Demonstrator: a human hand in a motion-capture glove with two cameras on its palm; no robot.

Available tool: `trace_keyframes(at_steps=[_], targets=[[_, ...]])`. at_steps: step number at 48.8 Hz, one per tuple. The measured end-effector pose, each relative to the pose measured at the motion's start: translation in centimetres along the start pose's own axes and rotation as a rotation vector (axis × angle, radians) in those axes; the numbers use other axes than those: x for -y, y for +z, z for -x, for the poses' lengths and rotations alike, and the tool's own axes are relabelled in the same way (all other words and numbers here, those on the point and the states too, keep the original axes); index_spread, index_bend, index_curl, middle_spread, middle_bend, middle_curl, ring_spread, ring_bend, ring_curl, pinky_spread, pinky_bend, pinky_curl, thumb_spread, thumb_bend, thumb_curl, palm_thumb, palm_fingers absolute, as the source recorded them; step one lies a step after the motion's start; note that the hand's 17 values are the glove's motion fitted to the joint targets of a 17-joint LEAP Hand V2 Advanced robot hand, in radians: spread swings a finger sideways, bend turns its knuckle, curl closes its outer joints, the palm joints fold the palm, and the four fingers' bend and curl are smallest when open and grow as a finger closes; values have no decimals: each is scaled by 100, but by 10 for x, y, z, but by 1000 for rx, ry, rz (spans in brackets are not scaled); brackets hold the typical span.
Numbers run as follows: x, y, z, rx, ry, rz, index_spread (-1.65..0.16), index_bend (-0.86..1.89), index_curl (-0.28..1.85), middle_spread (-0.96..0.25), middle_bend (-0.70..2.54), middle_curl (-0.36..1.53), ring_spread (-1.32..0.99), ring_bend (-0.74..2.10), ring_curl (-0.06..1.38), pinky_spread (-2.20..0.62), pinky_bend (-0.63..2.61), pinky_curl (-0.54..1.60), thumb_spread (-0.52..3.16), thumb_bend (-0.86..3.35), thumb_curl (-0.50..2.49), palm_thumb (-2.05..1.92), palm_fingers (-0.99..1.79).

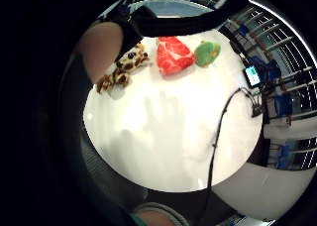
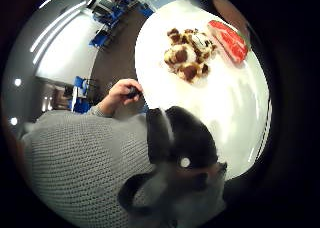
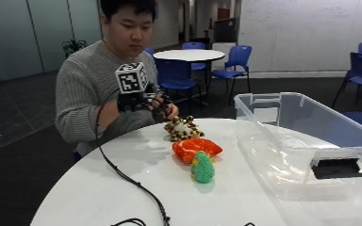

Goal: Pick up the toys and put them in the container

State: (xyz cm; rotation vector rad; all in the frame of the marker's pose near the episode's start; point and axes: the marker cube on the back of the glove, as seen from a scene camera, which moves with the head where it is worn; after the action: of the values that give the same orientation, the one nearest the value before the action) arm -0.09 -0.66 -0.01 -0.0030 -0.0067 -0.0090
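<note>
Toys: three on the round white table (image 3: 105, 188), none in the container yet. Spotted plush giraffe (image 3: 182, 129) sits nearest the person, red steak-like toy (image 3: 196, 149) just beside it toward the middle of the table, green toy (image 3: 202, 170) touching or nearly touching the red one on the far side. Clear plastic container (image 3: 306, 141) stands open on the table, off to the side of the toy row, nothing visible inside it.

Gloved right hand (image 3: 148, 101) hovers above the table edge near the giraffe, apart from it, holding nothing. Fingers look loosely curled and relaxed, though the outside view is a bit murky there, so treat that as probable. Palm views agree: giraffe (image 1: 122, 67), red toy (image 1: 173, 55) and green toy (image 1: 207, 53) all lie on the table ahead of the palm, none close enough to be in a grip. Bare hand (image 2: 122, 94) rests off the table edge.

Step in hand, as I read it: reach for the first toy, the giraffe being closest.

To do it well:
- drop straight down onto the giraffe's body, not the thin legs or neck
- close round the middle so the plush doesn't flop
- keep clear of the red toy beside it
- lift above the container wall before crossing
- mind the black cable (image 3: 127, 179) trailing across the table.
</note>
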Motion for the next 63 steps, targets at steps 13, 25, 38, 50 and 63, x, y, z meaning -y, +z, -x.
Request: trace_keyframes(at_steps=[13,25,38,50,63], targets=[[107,-15,2,-19,-18,30,-31,12,9,-16,18,10,-15,33,11,1,76,25,111,1,7,-1,7],[122,-3,0,-25,-25,69,-35,15,14,-18,19,17,-16,38,15,1,84,30,131,-1,13,-1,0],[118,14,-5,-11,-34,128,-36,16,19,-18,19,23,-16,40,18,1,87,32,136,-2,16,-2,-3],[103,109,9,-128,-11,411,-36,16,23,-18,16,25,-16,39,20,0,98,35,131,-1,20,1,-1],[108,130,17,-295,-22,252,-35,48,33,-15,17,22,-14,34,18,-4,111,37,138,13,33,32,25]])
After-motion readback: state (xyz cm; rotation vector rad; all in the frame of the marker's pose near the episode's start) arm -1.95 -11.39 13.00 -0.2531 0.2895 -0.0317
